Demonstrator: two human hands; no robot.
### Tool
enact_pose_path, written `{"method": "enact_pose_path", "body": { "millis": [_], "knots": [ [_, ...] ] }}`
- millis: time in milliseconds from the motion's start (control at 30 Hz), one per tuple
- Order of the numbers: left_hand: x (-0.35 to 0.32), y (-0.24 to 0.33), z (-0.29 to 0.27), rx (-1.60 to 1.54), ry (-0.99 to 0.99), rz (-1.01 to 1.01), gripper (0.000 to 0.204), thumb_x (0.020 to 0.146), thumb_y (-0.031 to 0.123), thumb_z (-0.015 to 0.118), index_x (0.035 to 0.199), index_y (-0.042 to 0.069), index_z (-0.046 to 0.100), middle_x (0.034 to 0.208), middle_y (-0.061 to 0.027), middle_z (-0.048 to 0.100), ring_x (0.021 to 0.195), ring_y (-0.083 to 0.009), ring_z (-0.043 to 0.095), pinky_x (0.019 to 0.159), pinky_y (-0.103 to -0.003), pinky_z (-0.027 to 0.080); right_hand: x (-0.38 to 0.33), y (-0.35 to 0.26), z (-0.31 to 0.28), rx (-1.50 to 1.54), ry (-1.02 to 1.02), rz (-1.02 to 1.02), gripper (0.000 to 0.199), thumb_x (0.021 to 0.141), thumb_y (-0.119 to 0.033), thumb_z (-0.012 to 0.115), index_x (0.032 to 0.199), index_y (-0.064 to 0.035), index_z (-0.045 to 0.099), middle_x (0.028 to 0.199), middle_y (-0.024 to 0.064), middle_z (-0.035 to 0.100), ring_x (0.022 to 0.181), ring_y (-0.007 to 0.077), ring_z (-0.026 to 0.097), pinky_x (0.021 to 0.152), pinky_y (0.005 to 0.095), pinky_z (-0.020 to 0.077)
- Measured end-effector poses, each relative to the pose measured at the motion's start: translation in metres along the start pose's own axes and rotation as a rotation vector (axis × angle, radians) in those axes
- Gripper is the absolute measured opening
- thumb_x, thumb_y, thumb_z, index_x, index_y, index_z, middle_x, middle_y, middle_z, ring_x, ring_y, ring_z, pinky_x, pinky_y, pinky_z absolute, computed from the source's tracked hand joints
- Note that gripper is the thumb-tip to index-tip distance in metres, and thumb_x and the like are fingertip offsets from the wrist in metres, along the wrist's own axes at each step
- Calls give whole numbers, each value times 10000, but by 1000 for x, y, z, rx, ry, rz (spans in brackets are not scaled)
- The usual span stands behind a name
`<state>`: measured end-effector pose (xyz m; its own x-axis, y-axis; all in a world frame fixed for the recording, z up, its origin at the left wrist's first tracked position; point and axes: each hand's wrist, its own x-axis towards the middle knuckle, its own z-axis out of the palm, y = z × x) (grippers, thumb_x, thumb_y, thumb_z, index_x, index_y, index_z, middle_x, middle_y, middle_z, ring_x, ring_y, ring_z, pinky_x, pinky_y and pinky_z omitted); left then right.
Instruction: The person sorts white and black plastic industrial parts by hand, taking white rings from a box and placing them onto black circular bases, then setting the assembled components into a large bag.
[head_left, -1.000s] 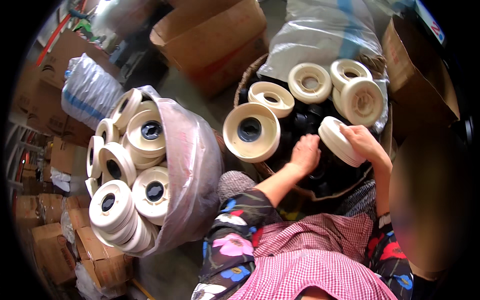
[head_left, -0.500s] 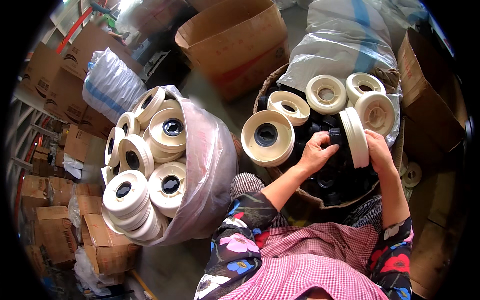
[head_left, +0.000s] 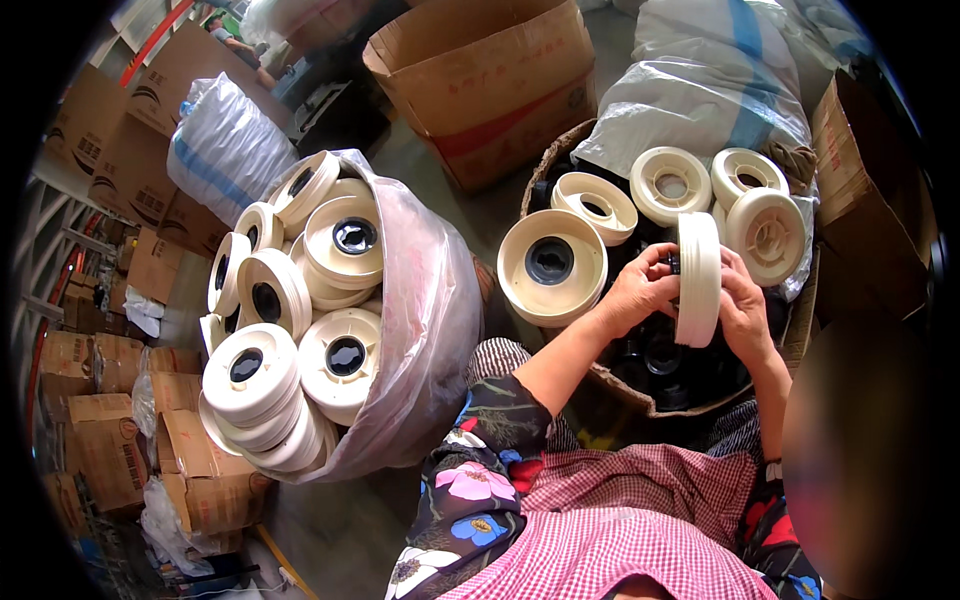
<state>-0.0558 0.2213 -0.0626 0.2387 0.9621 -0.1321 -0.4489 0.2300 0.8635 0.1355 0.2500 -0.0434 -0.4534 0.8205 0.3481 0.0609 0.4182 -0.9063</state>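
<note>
Upright over the right-hand container [head_left: 642, 402], a cream round plastic part [head_left: 699, 280] with a ribbed rim stands edge-on between my hands. My right hand [head_left: 744, 308] grips it from the right side. My left hand [head_left: 636, 290] is closed on a small black plastic ring [head_left: 673, 262], held against the part's left face; fingers and rim hide most of the ring. Loose black pieces [head_left: 660, 355] fill the container below. Around its far side rest more cream parts, one [head_left: 670, 188] with an open centre and another [head_left: 552, 262] with a black centre.
At left, a plastic-lined sack [head_left: 425, 330] is heaped with cream parts with black centres. An open carton [head_left: 480, 100] stands beyond, beside a white woven bag [head_left: 700, 80]. Another carton [head_left: 860, 190] borders the right. Stacked boxes [head_left: 110, 455] line the far left. A blurred shape covers the lower right.
My left hand has brought the black ring up against the cream part's left face. The part has turned more edge-on, and my right hand has shifted its grip. The view has shifted slightly.
</note>
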Motion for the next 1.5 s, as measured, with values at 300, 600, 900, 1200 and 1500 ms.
{"method": "enact_pose_path", "body": {
  "millis": [300,600,900,1200,1500],
  "knots": [
    [0,-4,-17,-514,-284,-360,502,910,428,580,1249,62,525,1143,-95,622,987,-190,647,839,-375,565,-2,-13,1,-269,-133,-334,157,678,50,644,819,-19,640,1260,198,522,1010,269,611,711,321,512],
    [-9,-2,-8,-477,-211,-332,511,864,487,593,1203,106,565,1025,-79,657,874,-203,672,708,-423,587,0,-34,3,-247,-259,-356,403,613,79,633,989,-49,564,1225,176,562,1192,350,516,1022,442,381],
    [-1,-11,-17,229,-61,-59,585,912,501,541,1249,42,405,963,-70,593,700,-118,593,521,-253,472,3,-2,7,418,-100,515,407,898,-172,571,1269,-32,478,1129,82,572,998,153,586,757,295,535],
    [0,-29,-17,596,126,112,635,874,361,643,1299,-25,373,1141,-136,556,1056,-173,523,874,-302,452,-13,18,13,809,-151,865,398,912,-307,556,1217,-52,548,1073,92,628,948,196,638,784,341,536],
    [-12,-3,-11,19,51,18,530,917,402,584,1264,37,418,971,-63,583,739,-103,595,493,-244,490,-3,6,26,272,-167,162,649,851,-119,660,1407,-27,339,1203,79,561,1055,156,569,899,309,474]
  ]
}}
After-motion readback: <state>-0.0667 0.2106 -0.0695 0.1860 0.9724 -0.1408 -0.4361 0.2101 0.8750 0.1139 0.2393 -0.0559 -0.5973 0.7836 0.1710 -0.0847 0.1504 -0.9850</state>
